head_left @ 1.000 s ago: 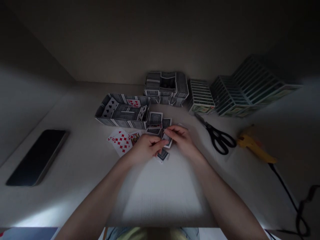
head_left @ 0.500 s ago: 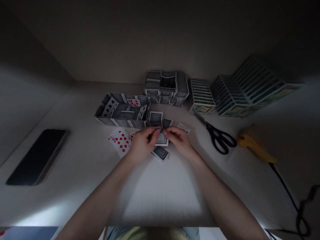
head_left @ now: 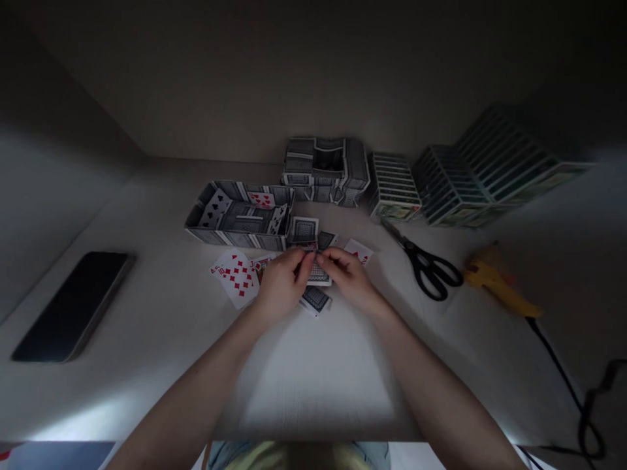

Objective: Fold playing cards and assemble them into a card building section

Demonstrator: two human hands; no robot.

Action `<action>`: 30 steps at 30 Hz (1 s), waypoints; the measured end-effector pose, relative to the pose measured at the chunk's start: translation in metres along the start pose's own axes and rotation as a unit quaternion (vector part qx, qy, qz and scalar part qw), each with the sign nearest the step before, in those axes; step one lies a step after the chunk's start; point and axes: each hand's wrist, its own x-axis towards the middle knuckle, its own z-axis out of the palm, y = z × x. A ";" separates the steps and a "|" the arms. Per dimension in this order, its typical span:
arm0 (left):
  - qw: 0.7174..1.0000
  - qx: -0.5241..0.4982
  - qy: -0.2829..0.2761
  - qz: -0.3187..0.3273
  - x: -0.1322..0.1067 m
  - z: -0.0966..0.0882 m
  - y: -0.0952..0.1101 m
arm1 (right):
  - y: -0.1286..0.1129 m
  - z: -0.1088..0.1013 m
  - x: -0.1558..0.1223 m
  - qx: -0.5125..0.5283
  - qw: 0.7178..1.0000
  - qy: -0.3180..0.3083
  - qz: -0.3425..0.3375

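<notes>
My left hand (head_left: 281, 281) and my right hand (head_left: 350, 277) meet at the middle of the table, thumbs and forefingers pinched almost tip to tip. Between them is a playing card (head_left: 320, 275), its patterned back showing below my fingers; its upper edge is hidden. Just beyond my fingertips another face-down card (head_left: 304, 230) appears bent up at its near edge. A further card (head_left: 316, 300) lies face down under my hands. Left of my left hand are face-up cards, a ten of diamonds (head_left: 239, 277) on top. A red-suited card (head_left: 359, 250) lies beside my right hand.
An open box built of cards (head_left: 230, 236) stands behind my left hand. Farther back are a card-built structure (head_left: 301, 163) and slatted stacks (head_left: 396, 183). Black scissors (head_left: 431, 271) and a yellow glue gun (head_left: 504, 287) with its cord lie right, a phone (head_left: 73, 307) left.
Both hands keep their pinch and have shifted only very slightly. A little more of the red-suited card beside my right hand shows now. Everything else stays in place.
</notes>
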 end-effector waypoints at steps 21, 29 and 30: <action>0.989 0.127 0.037 0.069 -0.006 0.006 0.001 | -0.003 0.011 -0.004 -0.103 0.989 0.089 -0.050; 0.986 0.131 0.073 0.069 -0.007 0.000 0.007 | -0.004 0.007 -0.002 -0.020 0.997 0.072 -0.024; 0.988 0.121 0.079 0.053 -0.007 0.001 0.008 | -0.004 0.007 -0.002 -0.004 0.997 0.078 -0.017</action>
